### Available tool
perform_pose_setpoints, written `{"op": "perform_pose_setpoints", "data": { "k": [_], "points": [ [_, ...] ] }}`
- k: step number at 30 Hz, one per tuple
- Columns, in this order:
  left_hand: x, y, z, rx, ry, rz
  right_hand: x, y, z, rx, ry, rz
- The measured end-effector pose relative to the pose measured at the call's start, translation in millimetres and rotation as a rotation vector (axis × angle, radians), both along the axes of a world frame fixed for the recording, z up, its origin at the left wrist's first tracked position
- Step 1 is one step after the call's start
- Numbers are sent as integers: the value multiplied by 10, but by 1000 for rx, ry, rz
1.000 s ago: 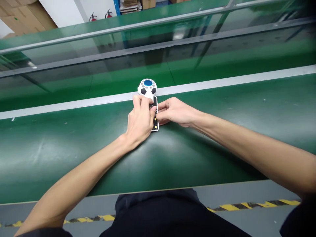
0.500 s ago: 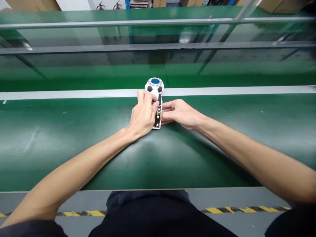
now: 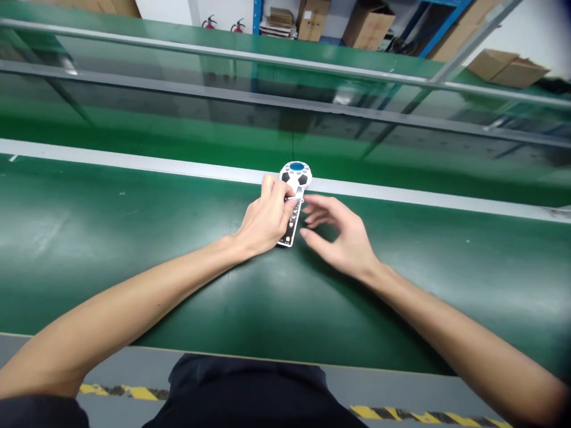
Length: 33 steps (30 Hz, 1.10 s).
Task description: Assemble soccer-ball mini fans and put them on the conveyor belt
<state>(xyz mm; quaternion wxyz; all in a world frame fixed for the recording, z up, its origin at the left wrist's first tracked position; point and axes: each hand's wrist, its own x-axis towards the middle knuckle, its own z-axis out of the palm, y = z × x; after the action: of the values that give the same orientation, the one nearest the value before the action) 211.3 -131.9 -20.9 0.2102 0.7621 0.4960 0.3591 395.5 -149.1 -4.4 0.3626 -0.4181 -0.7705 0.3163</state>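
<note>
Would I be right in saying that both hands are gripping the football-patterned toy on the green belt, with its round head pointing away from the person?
Not quite: only the left hand grips the football-patterned toy. The head view shows the right hand open beside it, fingers spread and off the toy. The rest holds: the toy lies on the green belt with its round head pointing away from the person.
</note>
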Motion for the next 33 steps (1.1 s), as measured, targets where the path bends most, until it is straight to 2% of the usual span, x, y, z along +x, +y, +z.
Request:
{"op": "perform_pose_setpoints", "data": {
  "k": [2, 3, 4, 5, 6, 8, 10, 12, 18, 21, 26, 33],
  "points": [
    [2, -2, 9, -15, -2, -25, 83, -44, -55, 387, -179, 107],
    [2, -3, 13, -23, -1, -34, 112, -57, -69, 491, -237, 162],
    [3, -5, 17, -30, 1, -37, 127, -67, -72, 527, -254, 168],
    [5, -8, 21, -35, 3, -32, 124, -78, -64, 487, -230, 119],
    [8, -11, 24, -40, 5, -18, 105, -91, -46, 366, -180, 48],
    [19, -21, 29, -46, 4, 33, 24, -128, 8, -71, -73, -55],
    [31, -35, 31, -53, -2, 88, -85, -162, 68, -509, -1, -52],
    [40, -50, 34, -56, -3, 122, -178, -169, 119, -718, 54, -40],
    [56, -83, 66, -34, 63, 125, -207, 21, 215, -961, 140, -83],
    [59, -88, 79, -36, 75, 101, -174, 125, 234, -946, 143, -55],
    [45, -81, 58, 0, 51, 73, -159, 158, 234, -904, 216, 105],
    [28, -35, 22, 1, -23, 87, -148, 171, 104, -853, 296, 105]
  ]
}}
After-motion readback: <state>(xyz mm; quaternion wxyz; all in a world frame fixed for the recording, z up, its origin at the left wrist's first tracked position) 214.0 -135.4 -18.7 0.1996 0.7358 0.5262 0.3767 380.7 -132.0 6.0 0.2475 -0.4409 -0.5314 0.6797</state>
